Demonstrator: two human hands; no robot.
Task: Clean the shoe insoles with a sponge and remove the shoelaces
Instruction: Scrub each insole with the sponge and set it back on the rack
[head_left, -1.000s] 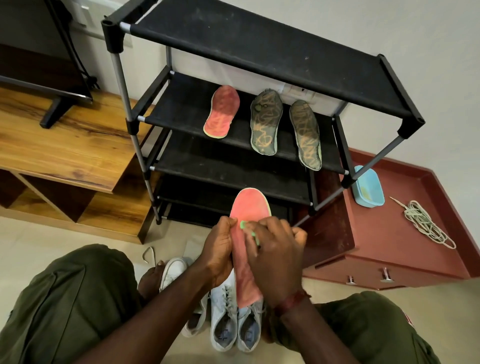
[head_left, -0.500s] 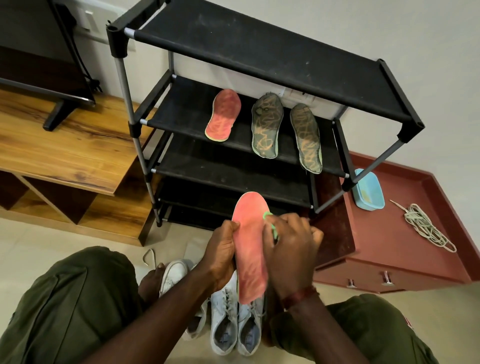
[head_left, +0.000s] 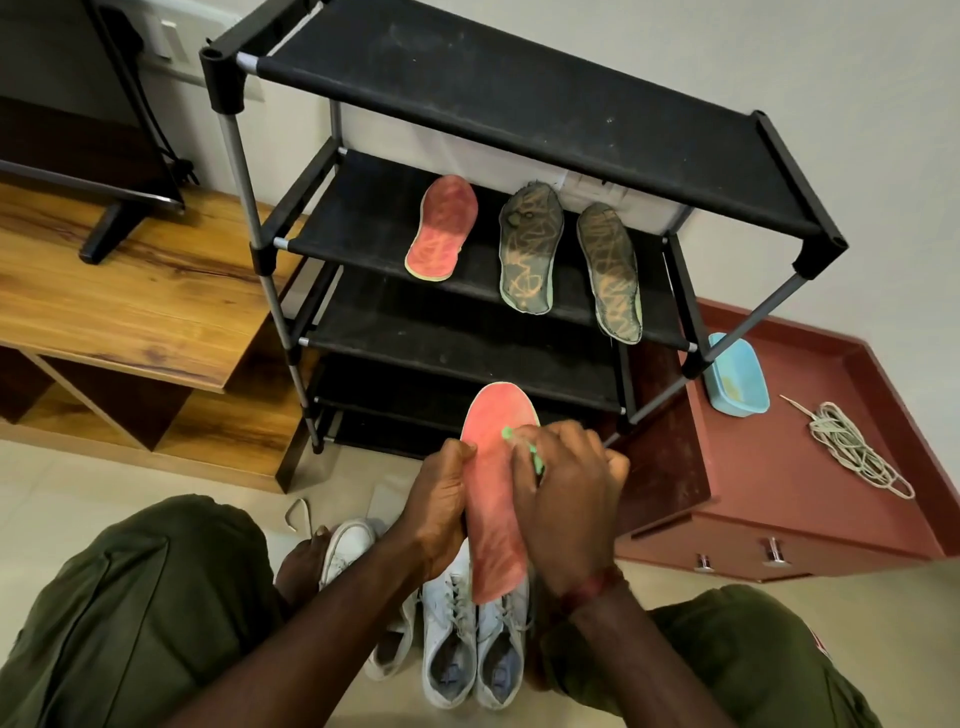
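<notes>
While the person holds it above the floor, the pink-red insole has its long axis running from the heel, down by the wrists, to the rounded toe, which points away toward the shoe rack. The left hand grips the insole's left edge, fingers wrapped round it and thumb at the rim. The right hand curls round a green sponge and presses it onto the insole's right side, just below the toe. On the rack's 2nd shelf lie 3 more: 1 red insole and 2 dark insoles, toes toward the wall. 3 white sneakers sit beneath the hands. 1 blue tub and 1 bundle of shoelaces rest on the red cabinet.
</notes>
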